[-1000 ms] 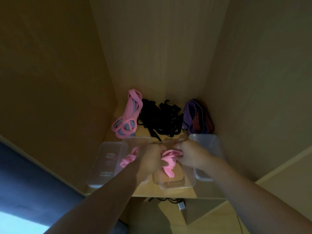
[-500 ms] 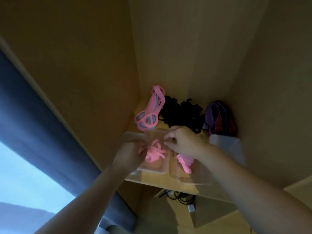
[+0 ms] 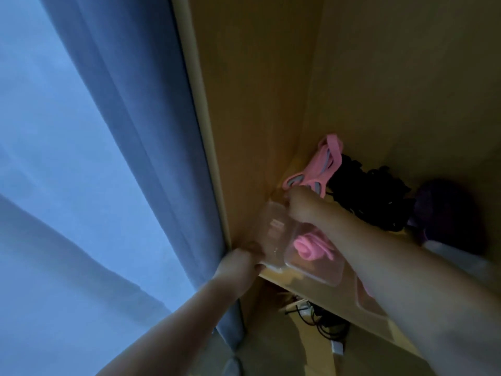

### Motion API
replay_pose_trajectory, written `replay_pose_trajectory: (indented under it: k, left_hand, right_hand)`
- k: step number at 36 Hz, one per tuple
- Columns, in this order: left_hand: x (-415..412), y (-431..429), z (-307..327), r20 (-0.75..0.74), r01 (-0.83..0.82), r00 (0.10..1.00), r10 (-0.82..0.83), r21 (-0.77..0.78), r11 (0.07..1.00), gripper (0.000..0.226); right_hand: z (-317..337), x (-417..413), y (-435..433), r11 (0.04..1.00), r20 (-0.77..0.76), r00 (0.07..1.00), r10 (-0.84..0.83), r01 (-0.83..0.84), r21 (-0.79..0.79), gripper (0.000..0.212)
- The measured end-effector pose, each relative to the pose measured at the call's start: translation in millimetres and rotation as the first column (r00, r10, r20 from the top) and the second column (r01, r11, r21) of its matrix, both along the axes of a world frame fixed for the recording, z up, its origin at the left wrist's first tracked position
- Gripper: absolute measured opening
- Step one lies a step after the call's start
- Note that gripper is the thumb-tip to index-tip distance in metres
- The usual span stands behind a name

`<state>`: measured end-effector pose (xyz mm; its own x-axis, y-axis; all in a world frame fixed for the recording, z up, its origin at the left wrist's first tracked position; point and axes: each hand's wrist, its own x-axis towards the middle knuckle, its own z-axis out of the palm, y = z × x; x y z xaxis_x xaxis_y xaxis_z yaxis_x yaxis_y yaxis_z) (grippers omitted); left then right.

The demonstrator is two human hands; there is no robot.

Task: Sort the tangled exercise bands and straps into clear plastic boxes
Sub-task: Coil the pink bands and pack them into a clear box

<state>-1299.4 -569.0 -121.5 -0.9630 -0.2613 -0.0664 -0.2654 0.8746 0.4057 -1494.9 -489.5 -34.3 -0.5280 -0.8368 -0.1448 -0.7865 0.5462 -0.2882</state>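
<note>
Fingers of left hand curl on the near-left corner of the empty clear box. It sits at the shelf front lip, tight to the cabinet side wall. Right hand is at the far rim, grip hidden, can't tell. The second box, just beside, holds a pink band. Pink-blue bands, black straps and a purple band crowd the back.

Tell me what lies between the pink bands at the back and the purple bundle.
A tangle of black straps fills that stretch, as the head view shows.
</note>
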Motion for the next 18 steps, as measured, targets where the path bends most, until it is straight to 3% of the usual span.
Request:
replay_pose_trajectory:
  k: [7, 12, 18]
  left_hand:
    - [-4.0, 1.4, -15.0, -0.050, -0.001, 0.999, 0.002, 0.019, 1.000, 0.029]
    - [1.0, 0.8, -20.3, -0.129, 0.031, 0.991, -0.018, 0.100, 0.995, 0.025]
    - [0.4, -1.7, -16.4, -0.237, 0.079, 0.970, -0.061, 0.065, 0.995, 0.016]
  right_hand:
    - [-24.0, -11.7, -6.1, 0.991, 0.043, 0.998, -0.048, 0.042, 0.126, 0.030]
    - [-37.7, -20.6, -4.7, 0.995, 0.031, 0.997, -0.072, 0.070, 0.068, 0.021]
    - [-43.0, -29.6, -6.5, 0.991, 0.103, 0.985, -0.136, 0.137, -0.004, 0.023]
